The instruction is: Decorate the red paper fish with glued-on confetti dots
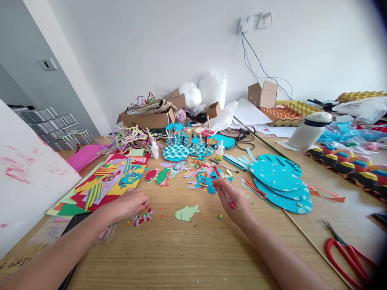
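My right hand (234, 201) holds a red marker (217, 172), its upper end pointing away from me over the scraps. My left hand (133, 202) is closed, fingers curled down beside a small heap of colored paper bits (143, 218); whatever it may pinch is hidden. Flat on the table between both hands lies a pale green paper fish (187, 213) with a drawn eye and gill line. Beyond it are finished-looking paper fish in green (163, 176) and red (151, 175), and a blue paper piece (204, 183) among cut scraps.
Colored paper sheets (68, 210) spread at the left, over a dark flat device (77, 219). Glue bottles (219, 151) and blue egg-tray models (175, 153) stand behind. Blue discs (281, 193), a thin stick (311, 245), red-handled scissors (347, 257) and a white bottle (308, 131) occupy the right.
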Available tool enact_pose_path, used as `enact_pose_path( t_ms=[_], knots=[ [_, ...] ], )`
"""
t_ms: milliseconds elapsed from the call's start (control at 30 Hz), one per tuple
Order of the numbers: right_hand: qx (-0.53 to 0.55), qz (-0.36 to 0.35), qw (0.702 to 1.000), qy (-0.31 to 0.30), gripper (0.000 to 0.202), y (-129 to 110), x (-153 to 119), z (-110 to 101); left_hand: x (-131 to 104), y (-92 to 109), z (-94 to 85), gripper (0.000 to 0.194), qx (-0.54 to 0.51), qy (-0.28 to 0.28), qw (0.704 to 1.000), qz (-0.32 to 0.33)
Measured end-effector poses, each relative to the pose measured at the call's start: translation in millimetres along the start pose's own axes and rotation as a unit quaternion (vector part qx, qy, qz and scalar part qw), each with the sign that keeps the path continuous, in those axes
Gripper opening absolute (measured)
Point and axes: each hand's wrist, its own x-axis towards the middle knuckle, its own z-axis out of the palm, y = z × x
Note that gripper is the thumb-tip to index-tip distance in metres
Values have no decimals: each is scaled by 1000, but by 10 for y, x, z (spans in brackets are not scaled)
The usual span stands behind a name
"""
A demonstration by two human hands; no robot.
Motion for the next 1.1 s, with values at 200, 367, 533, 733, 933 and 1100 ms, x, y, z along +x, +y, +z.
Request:
enact_pose_path(
  t_ms=[200, 367, 533, 733, 933, 1100],
  knots=[
    [-1, 3, 1000, -9, 18, 20, -8, 19, -9, -9, 15, 12, -15, 5, 1000, -12],
    [-5, -2, 1000, -10, 18, 27, -13, 20, -23, -7, 36, 13, -23, 21, 999, -18],
    [1, 1, 1000, -9, 19, 11, -9, 19, -53, 1, 13, 21, -33, 37, 999, -1],
    [7, -5, 1000, 0, 20, 12, -1, 21, -53, 30, 1, 14, -35, 62, 997, 8],
    [9, -6, 1000, 8, 20, 20, 0, 35, -96, 353, 3, 17, -27, 208, 977, 42],
    [24, -9, 1000, -8, 20, 21, -14, 44, -100, 750, 86, 19, -92, 383, 913, 109]
  ],
)
